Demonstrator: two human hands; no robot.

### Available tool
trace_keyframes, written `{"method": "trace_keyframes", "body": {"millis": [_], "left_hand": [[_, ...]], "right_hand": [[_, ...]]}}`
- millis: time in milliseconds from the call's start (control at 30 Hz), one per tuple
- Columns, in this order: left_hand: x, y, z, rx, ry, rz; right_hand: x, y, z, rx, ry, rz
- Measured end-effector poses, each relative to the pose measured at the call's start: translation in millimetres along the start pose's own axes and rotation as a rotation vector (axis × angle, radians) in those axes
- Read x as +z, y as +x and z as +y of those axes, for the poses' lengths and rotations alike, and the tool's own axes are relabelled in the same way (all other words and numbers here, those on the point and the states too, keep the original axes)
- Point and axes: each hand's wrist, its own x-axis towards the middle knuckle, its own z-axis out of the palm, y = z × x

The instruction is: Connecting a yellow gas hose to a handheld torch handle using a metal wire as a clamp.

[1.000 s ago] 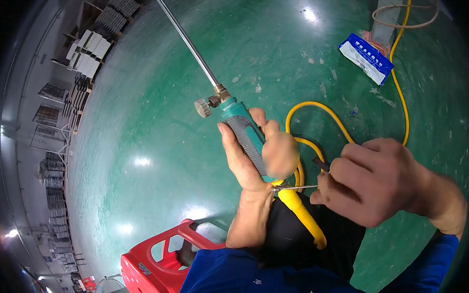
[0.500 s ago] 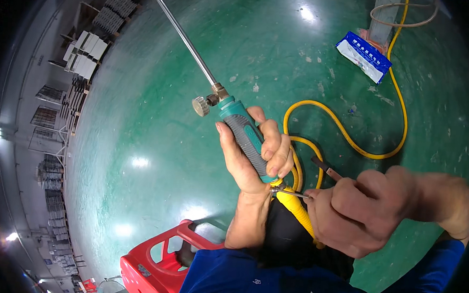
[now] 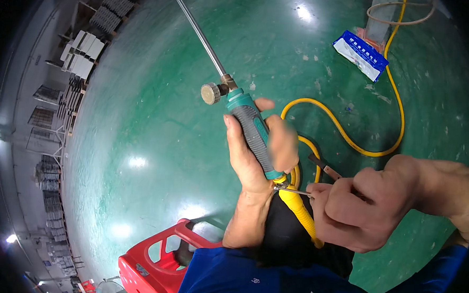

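Observation:
My left hand (image 3: 248, 174) is wrapped round the grey and teal grip of a gas torch (image 3: 252, 138). A long steel tube (image 3: 197, 30) runs up and left from the grip, and a round metal valve knob (image 3: 211, 93) sticks out at its base. At the grip's lower end, a small metal hose clamp (image 3: 280, 186) joins a yellow hose (image 3: 297, 209). My right hand (image 3: 361, 209) is closed round a screwdriver whose thin shaft (image 3: 298, 192) reaches to the clamp. Its handle is hidden in my fist.
Yellow hose loops over the green floor (image 3: 167, 106) towards a post. A blue and white packet (image 3: 361, 55) lies by the post's foot. Beyond my right hand is a scraper-like tool (image 3: 326, 168). A red plastic stool (image 3: 154, 264) stands at lower left; stacked goods (image 3: 83, 53) line the far left.
The torch has rolled a little in my left hand, its knob shifting up and right and its tube swinging right. My right hand has shifted slightly; the screwdriver shaft stays at the clamp.

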Motion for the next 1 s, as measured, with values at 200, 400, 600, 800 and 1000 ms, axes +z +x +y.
{"method": "trace_keyframes", "body": {"millis": [200, 400, 600, 800, 1000], "left_hand": [[8.6, 4.4, -6.6, 0.046, -0.014, 0.027], [-1.6, -4.6, -2.0, -0.002, 0.002, 0.154], [5.2, 3.8, -6.6, 0.059, 0.019, 0.054], [15.2, 0.9, 2.9, 0.151, 0.264, 0.179], [15.1, 0.5, -7.8, -0.024, 0.176, 0.267]], "right_hand": [[-14.6, 4.6, 2.8, 0.052, -0.018, -0.076], [-6.5, 5.2, -1.3, 0.148, 0.128, -0.088], [-21.3, 13.2, 7.2, 0.077, 0.094, -0.152], [-18.6, 13.5, 5.3, 0.079, 0.120, -0.181], [-28.2, 15.3, 6.0, 0.124, 0.188, -0.299]]}}
